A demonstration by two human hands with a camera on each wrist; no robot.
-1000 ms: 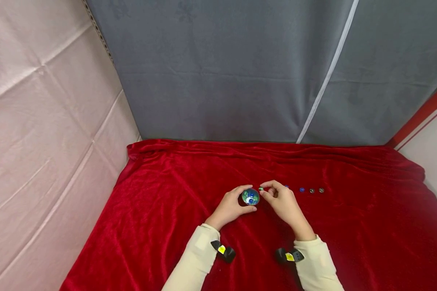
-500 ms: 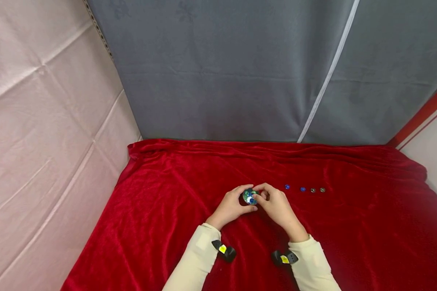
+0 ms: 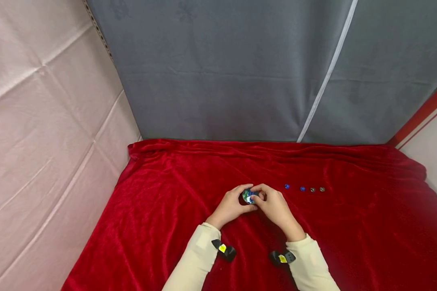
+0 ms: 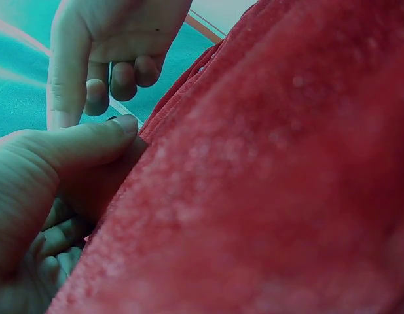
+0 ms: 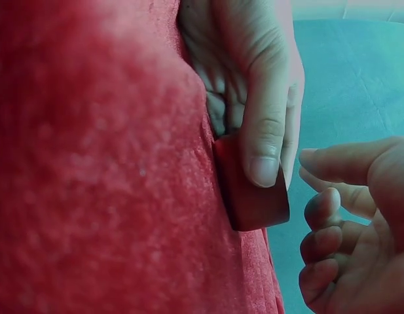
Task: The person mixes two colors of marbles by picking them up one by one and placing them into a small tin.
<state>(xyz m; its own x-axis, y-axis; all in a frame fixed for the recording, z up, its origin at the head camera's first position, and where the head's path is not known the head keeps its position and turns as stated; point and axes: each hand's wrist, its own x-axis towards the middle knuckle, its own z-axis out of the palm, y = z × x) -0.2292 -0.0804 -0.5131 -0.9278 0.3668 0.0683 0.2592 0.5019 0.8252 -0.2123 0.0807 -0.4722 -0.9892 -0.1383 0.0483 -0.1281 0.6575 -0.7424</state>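
Observation:
A small round cup (image 5: 257,206) of marbles stands on the red cloth; blue, green and white show inside it. My left hand (image 3: 231,205) grips this cup, its fingers round the far side and its thumb (image 5: 266,147) on the near side wall. My right hand (image 3: 274,207) is at the cup's right side, with the thumb and index fingertips over the opening. In the right wrist view those fingertips (image 5: 310,157) lie close together, just beyond the rim. Whether a marble is between them is hidden. The other right fingers (image 5: 319,242) are curled in.
To the right of my hands, two blue marbles (image 3: 287,186) and two darker patterned marbles (image 3: 312,189) lie in a row on the red cloth (image 3: 349,226). A grey curtain (image 3: 218,81) stands behind, and a pale wall (image 3: 58,133) is at the left.
My right hand has moved left to the cup, carrying a green marble that is no longer visible at its fingertips. The left hand and cup have stayed nearly still.

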